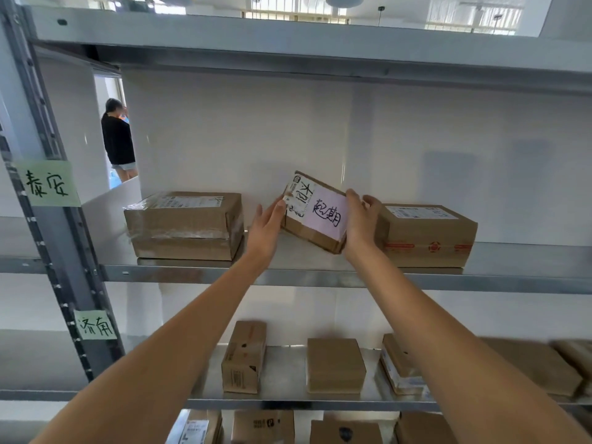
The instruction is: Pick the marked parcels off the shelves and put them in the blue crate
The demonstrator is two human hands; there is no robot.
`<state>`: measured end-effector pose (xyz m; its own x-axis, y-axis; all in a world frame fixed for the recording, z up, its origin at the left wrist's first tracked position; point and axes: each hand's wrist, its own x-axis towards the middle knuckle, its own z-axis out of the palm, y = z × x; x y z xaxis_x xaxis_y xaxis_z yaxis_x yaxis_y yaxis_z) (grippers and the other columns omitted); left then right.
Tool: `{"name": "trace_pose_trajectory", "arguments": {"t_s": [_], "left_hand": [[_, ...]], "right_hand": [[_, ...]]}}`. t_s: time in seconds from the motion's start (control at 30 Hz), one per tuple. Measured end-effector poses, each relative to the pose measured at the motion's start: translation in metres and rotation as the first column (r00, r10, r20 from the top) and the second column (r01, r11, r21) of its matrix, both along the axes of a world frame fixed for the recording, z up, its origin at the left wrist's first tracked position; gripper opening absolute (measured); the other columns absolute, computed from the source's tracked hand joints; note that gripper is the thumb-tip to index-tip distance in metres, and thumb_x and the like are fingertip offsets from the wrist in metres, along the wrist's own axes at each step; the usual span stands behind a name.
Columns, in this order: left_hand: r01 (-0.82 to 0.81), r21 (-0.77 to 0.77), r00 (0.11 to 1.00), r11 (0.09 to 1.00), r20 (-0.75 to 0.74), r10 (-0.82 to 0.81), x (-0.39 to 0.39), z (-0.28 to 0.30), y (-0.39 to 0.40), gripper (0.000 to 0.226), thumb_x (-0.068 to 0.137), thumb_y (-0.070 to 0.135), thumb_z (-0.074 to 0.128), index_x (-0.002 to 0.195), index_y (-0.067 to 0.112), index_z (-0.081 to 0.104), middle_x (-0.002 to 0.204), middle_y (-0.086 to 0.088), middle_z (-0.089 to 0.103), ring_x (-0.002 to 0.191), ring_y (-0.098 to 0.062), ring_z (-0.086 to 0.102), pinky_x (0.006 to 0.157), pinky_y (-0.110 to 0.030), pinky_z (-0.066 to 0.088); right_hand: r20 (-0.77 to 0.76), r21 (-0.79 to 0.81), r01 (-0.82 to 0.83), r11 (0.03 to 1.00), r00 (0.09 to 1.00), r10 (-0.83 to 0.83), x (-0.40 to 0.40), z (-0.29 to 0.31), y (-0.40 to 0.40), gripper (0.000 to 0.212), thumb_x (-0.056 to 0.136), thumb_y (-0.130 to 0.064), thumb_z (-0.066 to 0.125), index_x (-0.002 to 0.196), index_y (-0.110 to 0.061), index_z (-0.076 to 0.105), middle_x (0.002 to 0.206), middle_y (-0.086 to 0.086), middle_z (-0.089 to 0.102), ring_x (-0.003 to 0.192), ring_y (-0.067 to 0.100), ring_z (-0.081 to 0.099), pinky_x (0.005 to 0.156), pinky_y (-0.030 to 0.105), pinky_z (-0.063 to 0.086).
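Note:
A small brown parcel with a pink handwritten note and a white label is tilted up above the middle shelf. My left hand holds its left end with the thumb on the front face. Its right end sits in my right hand, whose fingers curl over the top edge. The parcel's lower corner is near the shelf surface; contact cannot be told. No blue crate is in view.
Larger unmarked boxes sit left and right of the held parcel. Several brown parcels stand on the lower shelf. The grey upright carries green labels. A person stands beyond the rack.

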<state>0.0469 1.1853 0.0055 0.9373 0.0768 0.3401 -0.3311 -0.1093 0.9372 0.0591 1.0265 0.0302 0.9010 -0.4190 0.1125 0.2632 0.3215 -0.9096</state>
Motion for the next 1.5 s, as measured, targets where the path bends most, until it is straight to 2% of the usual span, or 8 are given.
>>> {"name": "trace_pose_trajectory", "arguments": {"t_s": [0.23,0.33,0.47,0.77,1.0,1.13,1.27,1.5], "left_hand": [[0.06,-0.144,0.998,0.988,0.037,-0.055,-0.001,-0.001,0.001,0.044,0.105,0.04,0.027,0.142,0.026,0.044,0.118,0.019,0.058,0.114,-0.002,0.051,0.092,-0.011,0.036],[0.053,-0.159,0.998,0.986,0.037,-0.048,-0.002,0.001,-0.004,0.045,0.105,0.043,0.026,0.146,0.029,0.04,0.122,0.021,0.055,0.114,0.002,0.049,0.099,-0.018,0.031],[0.073,-0.154,0.996,0.985,0.064,-0.064,-0.003,0.01,-0.01,0.048,0.105,0.041,0.025,0.15,0.028,0.032,0.13,0.016,0.049,0.118,0.0,0.042,0.097,-0.016,0.028],[0.072,-0.145,0.995,0.987,0.077,-0.062,-0.008,0.013,-0.02,0.044,0.106,0.037,0.024,0.146,0.026,0.038,0.125,0.014,0.052,0.105,0.011,0.049,0.08,0.002,0.034],[0.114,-0.246,0.987,0.963,0.143,-0.08,-0.023,0.028,-0.101,0.04,0.105,0.03,0.033,0.137,0.014,0.051,0.135,-0.003,0.057,0.125,-0.016,0.052,0.11,-0.033,0.039],[0.306,-0.287,0.952,0.908,0.124,-0.281,-0.043,0.019,-0.178,0.041,0.105,0.031,0.035,0.138,0.013,0.051,0.135,-0.003,0.057,0.127,-0.017,0.051,0.109,-0.029,0.039],[0.433,-0.297,0.9,0.851,0.084,-0.428,-0.081,0.005,-0.248,0.043,0.105,0.03,0.035,0.14,0.01,0.049,0.137,0.001,0.055,0.123,-0.008,0.051,0.088,0.002,0.036],[0.614,-0.211,0.782,0.761,0.029,-0.623,-0.139,-0.019,-0.357,0.042,0.106,0.026,0.03,0.138,0.009,0.051,0.137,-0.005,0.056,0.126,-0.014,0.05,0.109,-0.024,0.036]], "right_hand": [[0.08,-0.097,-0.078,0.992,0.993,0.086,0.0,0.02,-0.003,0.027,0.09,-0.039,0.055,0.079,-0.02,0.071,0.065,-0.012,0.069,0.057,0.003,0.065,0.06,0.023,0.05],[0.119,-0.182,-0.143,0.973,0.979,0.167,-0.002,0.016,0.001,0.031,0.098,-0.04,0.046,0.105,-0.031,0.074,0.089,-0.011,0.077,0.082,0.004,0.072,0.07,0.021,0.056],[0.107,-0.236,-0.115,0.965,0.984,0.143,-0.005,0.011,0.007,0.049,0.103,-0.048,0.032,0.149,-0.032,0.039,0.137,-0.005,0.06,0.116,0.007,0.06,0.097,0.026,0.048],[0.106,-0.248,-0.078,0.966,0.989,0.107,-0.01,0.012,0.002,0.048,0.103,-0.048,0.028,0.145,-0.031,0.044,0.14,-0.006,0.056,0.127,0.011,0.052,0.111,0.033,0.037],[0.12,-0.203,0.171,0.964,0.982,-0.148,-0.048,0.019,-0.07,0.036,0.101,-0.038,0.035,0.132,-0.021,0.043,0.103,-0.011,0.068,0.089,-0.001,0.062,0.07,0.015,0.047],[0.126,-0.229,0.349,0.909,0.936,-0.327,-0.092,0.014,-0.141,0.024,0.098,-0.032,0.034,0.111,-0.018,0.048,0.112,0.005,0.07,0.098,0.017,0.063,0.078,0.027,0.048],[0.149,-0.232,0.468,0.853,0.883,-0.445,-0.146,0.004,-0.203,0.028,0.099,-0.031,0.034,0.112,-0.014,0.052,0.111,0.014,0.066,0.094,0.02,0.06,0.078,0.029,0.049],[0.037,-0.199,0.628,0.752,0.772,-0.635,-0.238,-0.029,-0.294,0.04,0.102,-0.043,0.034,0.113,-0.019,0.064,0.109,0.003,0.072,0.105,0.021,0.066,0.091,0.038,0.052]]}}
